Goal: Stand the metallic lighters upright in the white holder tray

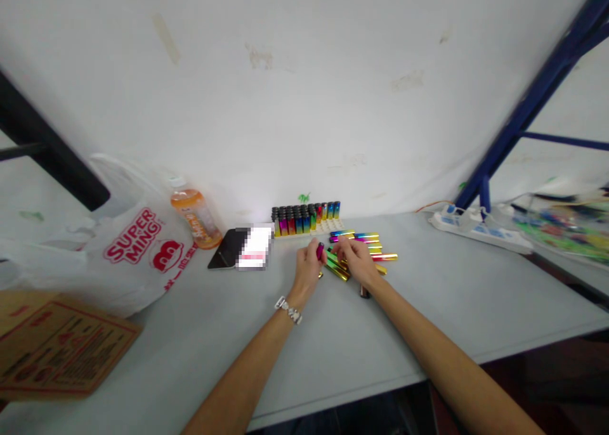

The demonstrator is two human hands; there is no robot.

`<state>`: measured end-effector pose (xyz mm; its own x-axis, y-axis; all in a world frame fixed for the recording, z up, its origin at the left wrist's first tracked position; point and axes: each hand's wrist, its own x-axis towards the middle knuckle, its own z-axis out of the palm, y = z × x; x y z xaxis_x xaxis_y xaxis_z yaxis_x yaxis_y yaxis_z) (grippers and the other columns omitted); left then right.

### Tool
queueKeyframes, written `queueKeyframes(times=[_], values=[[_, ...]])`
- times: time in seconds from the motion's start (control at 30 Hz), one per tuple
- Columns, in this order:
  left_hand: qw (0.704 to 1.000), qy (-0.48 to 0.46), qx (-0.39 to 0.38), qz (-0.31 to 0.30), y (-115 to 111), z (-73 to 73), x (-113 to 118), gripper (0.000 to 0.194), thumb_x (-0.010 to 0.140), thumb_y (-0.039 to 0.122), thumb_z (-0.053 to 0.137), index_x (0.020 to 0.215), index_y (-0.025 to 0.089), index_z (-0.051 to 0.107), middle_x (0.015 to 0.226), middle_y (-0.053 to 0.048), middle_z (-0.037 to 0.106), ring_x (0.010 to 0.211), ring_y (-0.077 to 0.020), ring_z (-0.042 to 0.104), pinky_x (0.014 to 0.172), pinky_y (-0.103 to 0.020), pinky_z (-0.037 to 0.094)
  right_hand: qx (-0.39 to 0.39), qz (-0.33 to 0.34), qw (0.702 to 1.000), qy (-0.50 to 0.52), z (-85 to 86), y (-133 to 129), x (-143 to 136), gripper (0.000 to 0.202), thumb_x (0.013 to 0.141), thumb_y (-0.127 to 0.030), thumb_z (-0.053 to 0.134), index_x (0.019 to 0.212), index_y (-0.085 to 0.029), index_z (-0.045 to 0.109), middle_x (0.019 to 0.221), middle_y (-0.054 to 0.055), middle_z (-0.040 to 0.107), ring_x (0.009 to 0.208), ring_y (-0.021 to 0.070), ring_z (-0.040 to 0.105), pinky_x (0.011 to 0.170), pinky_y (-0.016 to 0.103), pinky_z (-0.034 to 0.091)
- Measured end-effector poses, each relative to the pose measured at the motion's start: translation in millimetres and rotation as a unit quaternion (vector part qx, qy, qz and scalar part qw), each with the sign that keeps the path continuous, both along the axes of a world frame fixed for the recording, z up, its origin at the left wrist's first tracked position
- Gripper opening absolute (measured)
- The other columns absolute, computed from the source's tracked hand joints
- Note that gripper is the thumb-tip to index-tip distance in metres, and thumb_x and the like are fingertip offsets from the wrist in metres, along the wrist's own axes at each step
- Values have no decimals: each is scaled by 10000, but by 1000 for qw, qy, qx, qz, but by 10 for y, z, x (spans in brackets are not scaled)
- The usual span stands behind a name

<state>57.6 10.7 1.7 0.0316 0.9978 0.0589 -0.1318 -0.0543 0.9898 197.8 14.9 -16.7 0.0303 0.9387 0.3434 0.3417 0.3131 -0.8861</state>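
My left hand, with a metal bracelet on its wrist, is closed round a shiny purple tube held upright above the table. Just right of it my right hand is bent over a loose pile, its fingers drawn together; what is between them, if anything, is too small to make out. The pile is of shiny metallic tubes in gold, green, red, blue and purple, partly hidden by this hand. Behind both hands, a white rack holds rows of upright coloured tubes, many with black tops. A short dark cylinder lies below my right hand.
On the left are a black tablet-like device, an orange drink bottle, a white plastic bag and a cardboard box. A white power strip lies at the right, by a blue metal post. The wall closes off the back.
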Motion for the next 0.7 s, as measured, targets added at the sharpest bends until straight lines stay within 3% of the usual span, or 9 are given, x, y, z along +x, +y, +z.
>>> queueKeyframes(times=[0.17,0.3,0.53,0.7], values=[[999,-28,-9,-43,-5,-14,-46,722,793,810,281,481,189,477,411,38,323,390,-83,280,411,-248,208,-7,-4,1000,0,-2,-6,-3,636,925,-675,374,711,-160,677,570,17,588,538,144,516,535,263,374],[999,-16,-2,-45,-10,-37,-60,739,792,820,256,471,191,472,407,46,286,381,-80,256,406,-251,189,-5,-6,1000,-5,5,-16,-2,621,934,-655,380,702,-163,680,564,12,573,540,143,513,546,264,378],[1000,24,8,-8,7,-38,-24,593,833,631,397,436,194,449,403,31,355,386,-84,308,431,-254,239,-1,-2,1000,-13,11,-13,-2,608,938,-644,382,698,-172,679,564,11,582,537,148,516,544,269,379],[998,51,31,6,12,-17,-12,497,839,518,356,448,213,400,398,29,349,401,-100,328,442,-257,262,-2,0,1000,-14,8,-17,-7,602,944,-629,384,698,-168,681,558,7,570,528,143,503,535,265,366]])
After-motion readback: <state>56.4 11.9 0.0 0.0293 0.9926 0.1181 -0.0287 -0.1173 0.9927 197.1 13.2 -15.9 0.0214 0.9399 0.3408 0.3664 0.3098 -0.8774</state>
